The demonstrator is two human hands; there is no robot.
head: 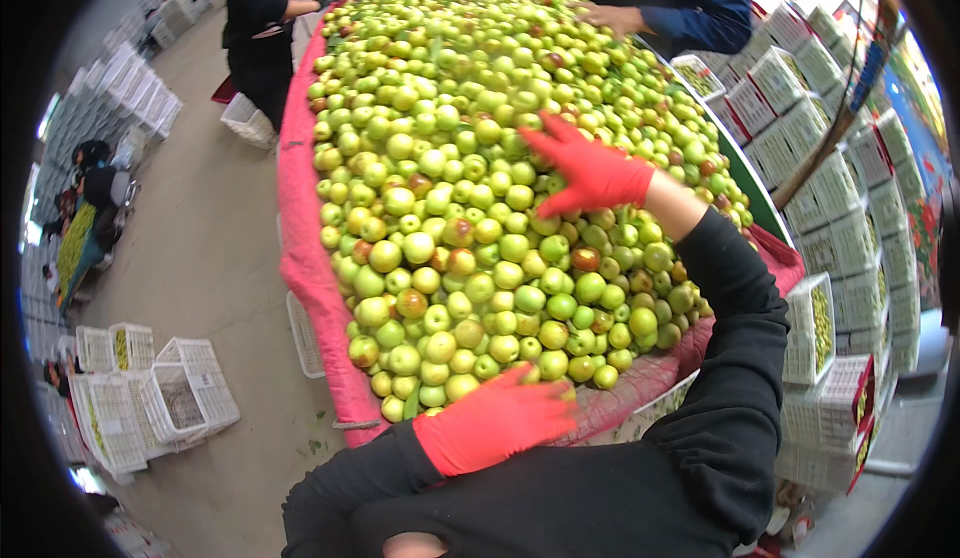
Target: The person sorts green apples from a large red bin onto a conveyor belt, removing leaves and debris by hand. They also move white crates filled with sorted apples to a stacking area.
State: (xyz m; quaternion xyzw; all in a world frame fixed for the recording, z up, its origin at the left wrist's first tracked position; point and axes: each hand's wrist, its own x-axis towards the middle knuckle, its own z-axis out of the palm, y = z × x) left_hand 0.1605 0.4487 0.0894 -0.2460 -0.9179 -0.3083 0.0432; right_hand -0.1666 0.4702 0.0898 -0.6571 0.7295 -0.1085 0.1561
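A broad heap of round green jujube-like fruits (pixel 480 250), some blushed reddish brown, fills a long bin lined with pink-red cloth (pixel 304 205). My right hand (pixel 589 168), in a red glove, reaches over the middle right of the heap with fingers spread, apparently holding nothing. It covers the fruits beneath it. Close to my body, my left hand (pixel 495 419), also red-gloved, lies across the near edge of the heap. Its fingers are blurred by motion and look apart, with no fruit visible in them.
Two co-workers, one in black (pixel 259 33) and one in a dark blue sleeve (pixel 697 14), stand along the bin's far sides. Stacked white plastic crates (pixel 832 243) line the right, with a wooden pole (pixel 825 142) leaning near them. More crates (pixel 184 393) stand on the left floor.
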